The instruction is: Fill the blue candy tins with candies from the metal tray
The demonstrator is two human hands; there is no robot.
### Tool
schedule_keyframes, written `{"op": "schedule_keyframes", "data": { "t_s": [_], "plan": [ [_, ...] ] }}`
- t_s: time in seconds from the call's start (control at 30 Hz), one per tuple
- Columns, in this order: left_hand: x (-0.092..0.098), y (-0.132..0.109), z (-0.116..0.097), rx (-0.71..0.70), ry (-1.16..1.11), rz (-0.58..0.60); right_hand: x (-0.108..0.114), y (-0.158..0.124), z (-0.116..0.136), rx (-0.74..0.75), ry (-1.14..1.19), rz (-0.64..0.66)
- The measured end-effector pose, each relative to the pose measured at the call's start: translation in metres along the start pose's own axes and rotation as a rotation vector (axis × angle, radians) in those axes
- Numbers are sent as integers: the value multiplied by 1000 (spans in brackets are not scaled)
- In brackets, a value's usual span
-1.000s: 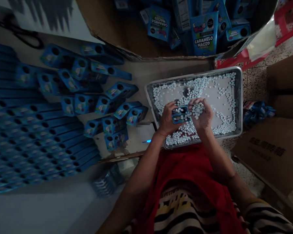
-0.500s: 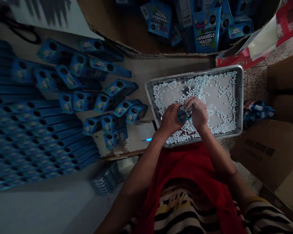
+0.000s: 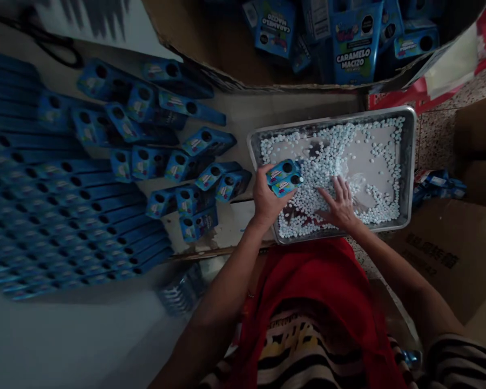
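Note:
My left hand (image 3: 264, 199) is closed around two small blue candy boxes (image 3: 284, 185), held side by side over the left edge of the metal tray (image 3: 410, 178). Dark round holes show in their upturned ends, and one pale candy sits at the edge of the nearer box. Spread fingers of my right hand (image 3: 341, 204) rest on or just above the loose pale-blue candies (image 3: 316, 183) heaped in the tray's middle. A clear plastic scrap (image 3: 360, 192) lies beside that hand.
Left of the tray stand several blue boxes (image 3: 204, 140), with dense rows of blue boxes (image 3: 85, 216) beyond. A cardboard carton (image 3: 210, 59) holding more boxes is at the back. Brown cartons (image 3: 449, 248) and blue packets (image 3: 439, 181) lie to the right.
My left hand has moved left and turned, bringing the boxes' holed ends into sight. My right hand has come away from them, down and right, and opened over the candies. The view has shifted slightly.

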State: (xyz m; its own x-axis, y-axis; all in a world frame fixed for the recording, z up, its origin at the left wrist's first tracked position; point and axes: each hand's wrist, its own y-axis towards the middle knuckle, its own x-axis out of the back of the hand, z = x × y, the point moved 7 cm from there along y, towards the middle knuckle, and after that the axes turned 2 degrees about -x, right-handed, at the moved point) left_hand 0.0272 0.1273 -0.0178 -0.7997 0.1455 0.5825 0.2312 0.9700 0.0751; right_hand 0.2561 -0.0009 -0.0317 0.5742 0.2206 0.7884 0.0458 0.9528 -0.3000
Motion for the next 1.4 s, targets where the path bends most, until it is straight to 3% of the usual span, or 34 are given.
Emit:
{"op": "schedule_keyframes", "data": {
  "t_s": [0.07,0.2,0.33,0.4,0.47,0.53,0.63,0.73,0.87,1.07,1.2,1.27,1.4],
  "plan": [
    [-1,1,1,-5,-23,46,-22,6,0,107,-135,130],
    [-1,-3,0,12,-64,123,-25,57,5,185,-180,94],
    [5,-5,-2,23,-50,133,-8,120,-5,31,-44,20],
    [9,-4,-3,15,-36,129,10,134,-14,-158,186,-132],
    [11,0,-5,5,-18,118,24,132,-15,-340,593,-256],
    [13,4,-10,-10,9,102,29,121,1,-419,1063,-257],
    [10,10,-24,-38,28,138,45,105,51,-309,1536,-173],
    [6,12,-41,-43,28,234,67,96,90,-183,1677,-212],
    [3,11,-52,-3,67,274,76,96,111,-101,1642,-264],
    [-7,8,-47,-14,84,238,72,89,117,2,1521,-331],
    [-6,7,-33,-63,-1,152,68,72,117,135,1289,-176],
    [-2,7,-23,-46,-77,103,64,62,92,107,1062,-154],
    [5,5,-13,-2,-170,51,64,60,2,-97,408,-268]
  ]
}}
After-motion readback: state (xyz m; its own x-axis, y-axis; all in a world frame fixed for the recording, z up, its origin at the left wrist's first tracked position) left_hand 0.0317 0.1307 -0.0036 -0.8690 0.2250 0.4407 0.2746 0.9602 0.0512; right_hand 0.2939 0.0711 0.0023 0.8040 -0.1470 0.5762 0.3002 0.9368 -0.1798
